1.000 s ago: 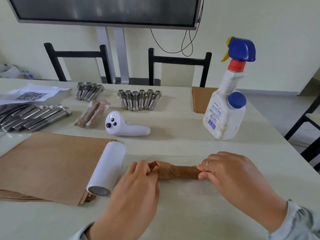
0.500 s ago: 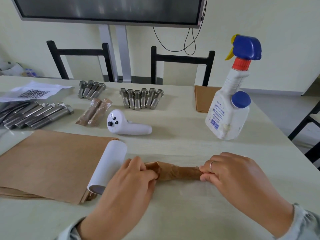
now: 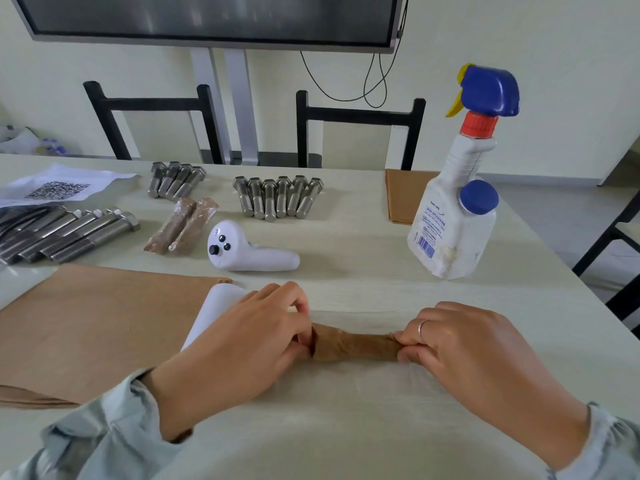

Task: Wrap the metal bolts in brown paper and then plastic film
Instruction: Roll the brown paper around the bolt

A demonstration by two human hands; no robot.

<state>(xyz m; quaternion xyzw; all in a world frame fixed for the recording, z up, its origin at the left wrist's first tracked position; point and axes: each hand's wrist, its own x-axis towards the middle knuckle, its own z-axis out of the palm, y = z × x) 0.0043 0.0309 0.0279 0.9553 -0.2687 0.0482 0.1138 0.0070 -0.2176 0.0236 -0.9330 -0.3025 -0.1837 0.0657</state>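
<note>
Both hands, left (image 3: 242,344) and right (image 3: 464,351), are pinching the bundle (image 3: 355,346) ends (heavy, stiff core; crinkly paper), fingers curling tight.

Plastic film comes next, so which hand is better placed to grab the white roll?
Left. The left hand sits right against the white roll; the right hand pinches the paper-wrapped bolt's far end.

Table (image 3: 381,299): pale wood-grain laminate, matt. Loose bolts (image 3: 278,197): bare metal, dull sheen, threaded shanks. Wrapped bolt (image 3: 356,346): matt brown paper, creased. Two finished bolt packages (image 3: 181,226): brown paper under glossy film. Paper stack (image 3: 100,323): smooth, matt. Film roll (image 3: 214,313): white, smooth. Handheld controller (image 3: 249,252): glossy white plastic. Spray bottle (image 3: 457,216): scuffed white plastic.
</note>
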